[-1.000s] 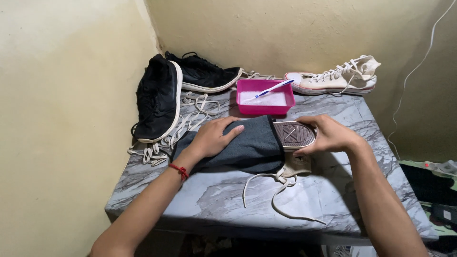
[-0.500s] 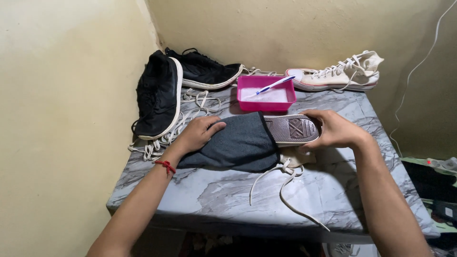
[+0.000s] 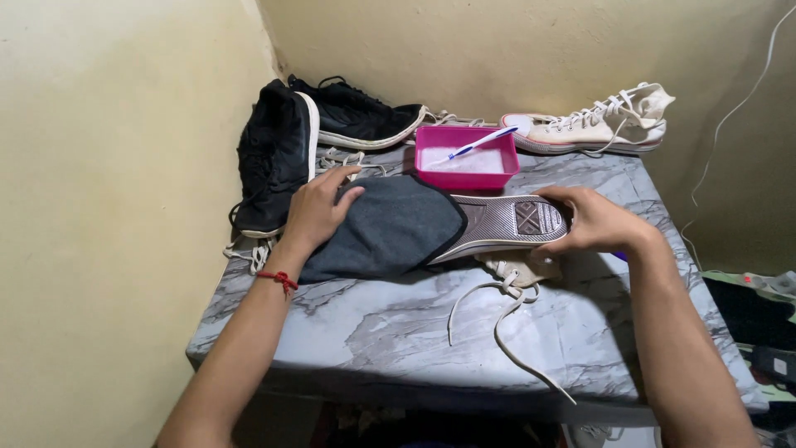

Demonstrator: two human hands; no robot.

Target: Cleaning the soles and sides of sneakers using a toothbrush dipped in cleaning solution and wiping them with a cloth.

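A pale sneaker [image 3: 514, 226] lies upside down on the marble table [image 3: 431, 332], its grey ribbed sole facing up and its white laces trailing toward the near edge. My right hand [image 3: 593, 220] grips the heel end of that sole. A dark grey cloth [image 3: 390, 228] covers the toe end of the shoe. My left hand [image 3: 319, 207], with a red thread on the wrist, presses flat on the cloth's left side.
A pink tray [image 3: 466, 158] with whitish contents and a blue-and-white toothbrush [image 3: 482, 142] sits behind the shoe. Two black sneakers [image 3: 278, 153] stand at the back left by the wall, and a white high-top sneaker [image 3: 593, 124] lies at the back right. A white cord [image 3: 730, 116] hangs at the right wall.
The sole now shows longer beyond the cloth. My left hand has shifted to the left on the cloth and my right hand has slid toward the heel.
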